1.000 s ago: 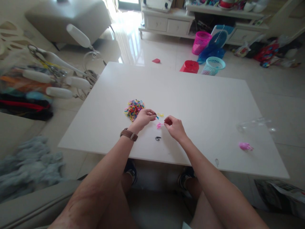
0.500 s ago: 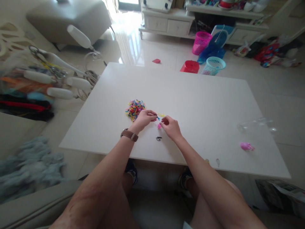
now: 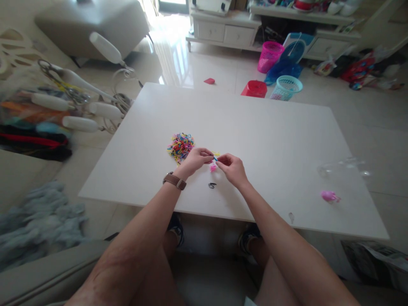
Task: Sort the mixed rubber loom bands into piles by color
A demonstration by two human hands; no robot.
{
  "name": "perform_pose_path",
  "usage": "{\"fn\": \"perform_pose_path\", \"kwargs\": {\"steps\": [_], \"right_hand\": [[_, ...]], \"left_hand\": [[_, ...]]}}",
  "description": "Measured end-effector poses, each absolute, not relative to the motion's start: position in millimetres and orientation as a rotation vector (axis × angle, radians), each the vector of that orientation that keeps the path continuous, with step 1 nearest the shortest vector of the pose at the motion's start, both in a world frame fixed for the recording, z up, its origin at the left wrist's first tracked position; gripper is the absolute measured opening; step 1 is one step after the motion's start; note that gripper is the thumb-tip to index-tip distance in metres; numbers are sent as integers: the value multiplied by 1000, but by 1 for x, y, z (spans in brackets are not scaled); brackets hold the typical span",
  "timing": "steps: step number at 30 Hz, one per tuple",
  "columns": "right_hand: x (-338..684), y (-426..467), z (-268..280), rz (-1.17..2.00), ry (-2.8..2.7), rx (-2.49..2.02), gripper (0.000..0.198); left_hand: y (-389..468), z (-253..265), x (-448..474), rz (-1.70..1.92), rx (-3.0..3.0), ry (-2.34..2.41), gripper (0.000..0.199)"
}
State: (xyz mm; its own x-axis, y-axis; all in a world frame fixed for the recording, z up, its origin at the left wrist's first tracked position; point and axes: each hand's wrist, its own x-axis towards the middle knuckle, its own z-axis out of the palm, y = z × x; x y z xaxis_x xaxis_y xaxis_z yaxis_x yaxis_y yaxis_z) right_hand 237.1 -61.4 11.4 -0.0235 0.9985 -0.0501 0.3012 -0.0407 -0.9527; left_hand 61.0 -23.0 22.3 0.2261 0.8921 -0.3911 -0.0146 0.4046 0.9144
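Between my two hands is a small blue rubber band [image 3: 215, 159]. One end is pinched in the fingertips of my left hand [image 3: 199, 160], which wears a brown-strapped watch at the wrist. My right hand [image 3: 232, 168] grips the other end between thumb and finger. Just below the fingertips lies a little cluster of pink bands [image 3: 213, 168] on the table. A few yellow bands [image 3: 216, 153] show behind the hands, and some black bands [image 3: 212, 185] lie nearer the front edge. To the left of my left hand rests a heap of multicoloured bands [image 3: 181, 146].
The white table [image 3: 270, 140] carries a pink object [image 3: 330, 196], a clear plastic item [image 3: 342, 166] and a small clear piece [image 3: 291, 217] on its right side. A lamp [image 3: 106, 49] stands off the left edge. Baskets [image 3: 286, 88] sit on the floor beyond.
My right hand has moved up slightly and closed on the blue band, and my left hand has shifted a little to the right. The hands are now closer together.
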Motion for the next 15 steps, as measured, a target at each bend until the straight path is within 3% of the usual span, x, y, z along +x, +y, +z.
{"fn": "perform_pose_path", "kwargs": {"steps": [9, 15], "right_hand": [[246, -59, 11, 1133, -1368, -1486, 18], [276, -53, 29, 937, -1403, -1639, 16]], "left_hand": [[-25, 22, 63, 742, 986, 1100, 25], [-26, 22, 66, 752, 973, 1111, 26]]}}
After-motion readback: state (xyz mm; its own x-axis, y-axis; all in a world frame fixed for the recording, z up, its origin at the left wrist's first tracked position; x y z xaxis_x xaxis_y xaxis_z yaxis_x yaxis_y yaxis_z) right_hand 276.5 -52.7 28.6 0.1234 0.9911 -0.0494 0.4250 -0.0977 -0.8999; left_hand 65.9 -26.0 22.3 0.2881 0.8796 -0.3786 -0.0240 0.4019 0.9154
